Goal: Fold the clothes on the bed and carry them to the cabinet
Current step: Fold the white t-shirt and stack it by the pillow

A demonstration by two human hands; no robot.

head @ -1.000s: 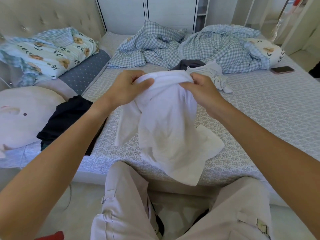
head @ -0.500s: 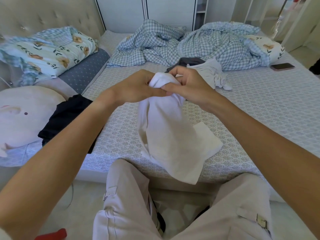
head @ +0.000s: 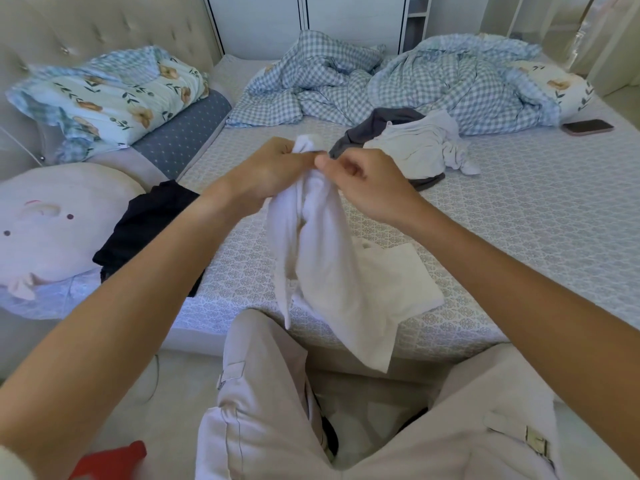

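A white garment (head: 332, 265) hangs bunched over the near edge of the bed (head: 540, 216), its lower part trailing onto the sheet and over the edge. My left hand (head: 273, 168) grips its top, with a tuft of cloth sticking up from the fist. My right hand (head: 367, 181) pinches the same top edge right beside it, thumb and fingers touching the left hand. Behind my hands lies a loose pile of a pale garment (head: 419, 147) on a dark grey one (head: 377, 124). A black garment (head: 145, 226) lies at the bed's left edge.
A crumpled checked duvet (head: 398, 84) covers the far part of the bed. A phone (head: 587, 126) lies at the right. Floral pillow (head: 114, 95) and round plush cushion (head: 45, 230) sit on the left. White cabinet doors (head: 349, 19) stand behind the bed. My knees in beige trousers (head: 263, 403) are below.
My two hands have come together from about a shoulder-width apart, gathering the white garment's top edge into one bunch. The cloth now hangs narrower and more to the right.
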